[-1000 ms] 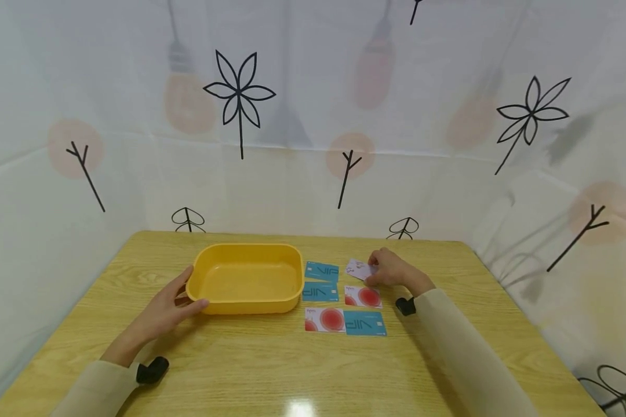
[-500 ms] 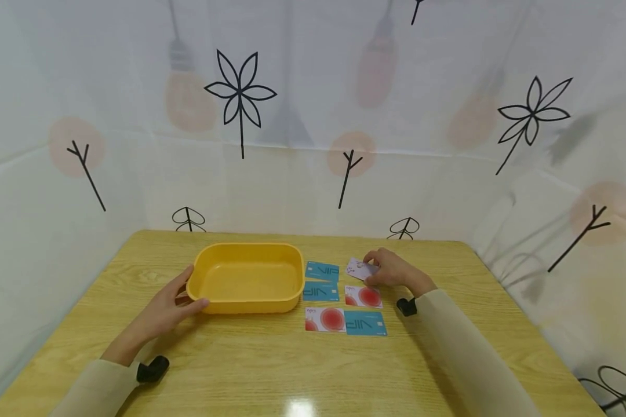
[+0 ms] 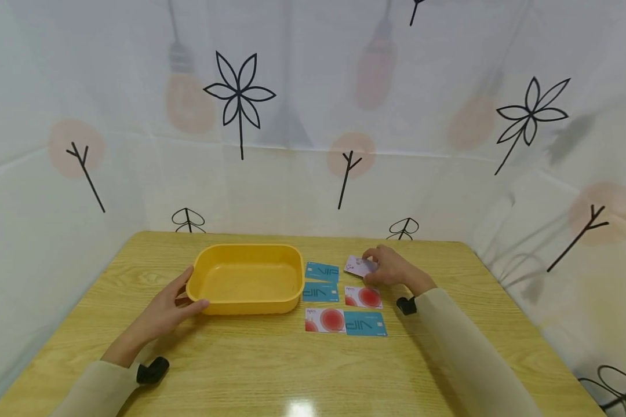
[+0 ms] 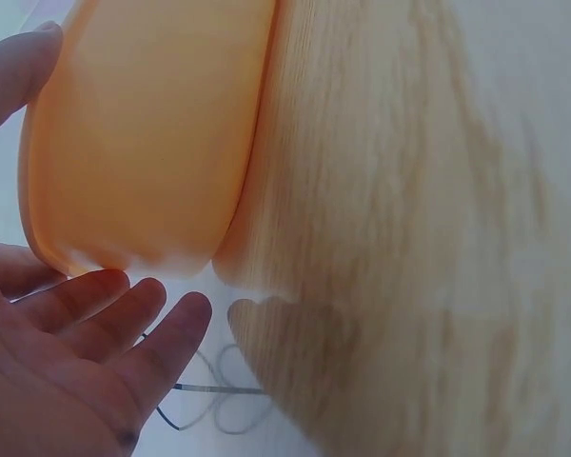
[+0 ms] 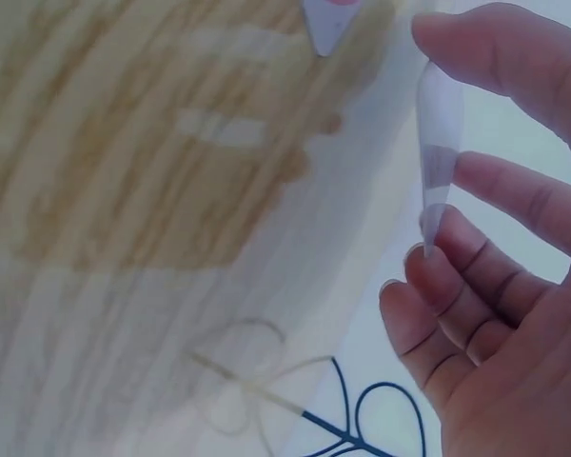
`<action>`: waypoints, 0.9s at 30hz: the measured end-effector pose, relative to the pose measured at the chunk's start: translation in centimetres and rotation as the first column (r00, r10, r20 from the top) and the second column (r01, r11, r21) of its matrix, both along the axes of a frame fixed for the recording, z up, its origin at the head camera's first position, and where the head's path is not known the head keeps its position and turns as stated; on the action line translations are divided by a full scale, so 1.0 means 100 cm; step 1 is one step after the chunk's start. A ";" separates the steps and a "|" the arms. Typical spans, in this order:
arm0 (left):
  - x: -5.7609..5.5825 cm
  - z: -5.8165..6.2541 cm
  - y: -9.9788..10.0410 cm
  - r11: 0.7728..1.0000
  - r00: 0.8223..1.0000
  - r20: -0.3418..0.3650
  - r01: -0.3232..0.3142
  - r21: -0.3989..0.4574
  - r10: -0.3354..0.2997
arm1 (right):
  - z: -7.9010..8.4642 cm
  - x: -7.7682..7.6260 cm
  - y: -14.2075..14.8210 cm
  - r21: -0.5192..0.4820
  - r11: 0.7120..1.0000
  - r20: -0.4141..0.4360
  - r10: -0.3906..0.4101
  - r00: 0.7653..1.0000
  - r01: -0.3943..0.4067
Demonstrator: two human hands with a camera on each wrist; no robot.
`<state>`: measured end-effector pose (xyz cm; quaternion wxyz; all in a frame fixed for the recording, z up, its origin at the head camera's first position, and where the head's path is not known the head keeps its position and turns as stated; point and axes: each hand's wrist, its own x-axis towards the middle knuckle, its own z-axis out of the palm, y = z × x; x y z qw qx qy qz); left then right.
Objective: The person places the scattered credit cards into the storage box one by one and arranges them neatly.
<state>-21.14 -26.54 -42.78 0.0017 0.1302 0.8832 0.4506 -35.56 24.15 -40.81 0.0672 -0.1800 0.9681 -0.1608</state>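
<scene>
My left hand (image 3: 159, 313) rests against the left end of a yellow plastic basin (image 3: 250, 307), thumb at its front wall and fingers at its left side. In the left wrist view the fingers (image 4: 162, 333) are spread and fairly straight, close to the basin wall (image 4: 152, 143). My right hand (image 3: 392, 270) pinches a pale, patterned card (image 3: 356, 266) between thumb and fingers at the back right. Seen nearly edge-on in the right wrist view, the card (image 5: 440, 143) spans from thumb to fingertips. Just in front of that hand lies a red-and-white card (image 3: 363, 296).
Two blue VIP cards (image 3: 320, 291) lie to the right of the basin, one behind the other. Nearer the front, another red-and-white card (image 3: 325, 319) sits beside a blue VIP card (image 3: 365, 323). A patterned white cloth (image 3: 292, 191) hangs behind the wooden table (image 3: 240, 370).
The pale card in my right hand has shifted slightly left and tilted up a little, with the fingertips moving along. My left hand and the basin stay put.
</scene>
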 end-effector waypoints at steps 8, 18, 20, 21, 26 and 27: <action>0.002 0.004 0.001 1.000 1.000 -0.001 0.004 0.002 -0.004 | 0.008 -0.002 -0.007 0.003 0.999 -0.087 0.046 0.995 -0.046; 0.003 0.006 0.002 1.000 1.000 -0.004 0.010 0.014 -0.010 | 0.022 -0.006 -0.022 0.012 0.994 -0.144 0.106 0.984 -0.105; 0.003 0.005 0.002 1.000 1.000 -0.005 0.010 0.012 -0.010 | 0.026 -0.005 -0.025 0.014 0.993 -0.151 0.121 0.981 -0.120; 0.002 0.005 0.002 1.000 1.000 -0.005 0.010 0.010 -0.010 | 0.027 -0.005 -0.026 0.012 0.992 -0.151 0.127 0.980 -0.126; 0.003 0.004 0.001 1.000 1.000 -0.006 0.002 0.000 -0.002 | 0.034 -0.006 -0.038 0.011 0.989 -0.160 0.148 0.976 -0.148; 0.003 0.004 0.002 1.000 1.000 -0.007 -0.002 -0.003 0.002 | 0.036 -0.006 -0.040 0.012 0.989 -0.163 0.148 0.976 -0.148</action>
